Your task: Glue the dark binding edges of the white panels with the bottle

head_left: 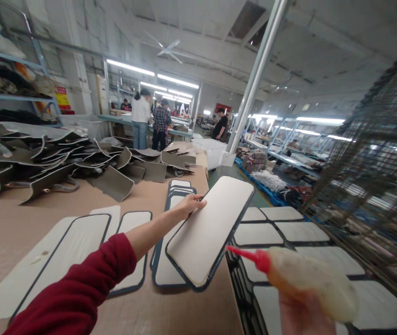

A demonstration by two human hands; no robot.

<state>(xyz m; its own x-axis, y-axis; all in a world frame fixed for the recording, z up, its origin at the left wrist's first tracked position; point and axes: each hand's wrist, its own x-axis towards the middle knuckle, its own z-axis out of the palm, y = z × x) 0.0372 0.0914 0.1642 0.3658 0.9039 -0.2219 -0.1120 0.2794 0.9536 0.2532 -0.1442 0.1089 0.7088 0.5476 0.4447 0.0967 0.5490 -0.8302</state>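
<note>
My left hand (194, 204) grips the long edge of a white panel with a dark rim and rounded corners (212, 228), thumb on its white face. The panel is tilted, raised over a stack of similar panels (170, 260) on the table. In my right hand (303, 307), blurred at the lower right, is a glue bottle (310, 279) with yellowish contents and a red nozzle. The nozzle tip points left, close to the held panel's right edge; whether they touch I cannot tell.
More rimmed panels (130, 246) lie on the brown tabletop (124, 314), and rows of them (303, 231) fill a rack at right. Olive-grey bag pieces (111, 181) are heaped at the back left. A metal post (254, 79) and several people (140, 114) stand beyond.
</note>
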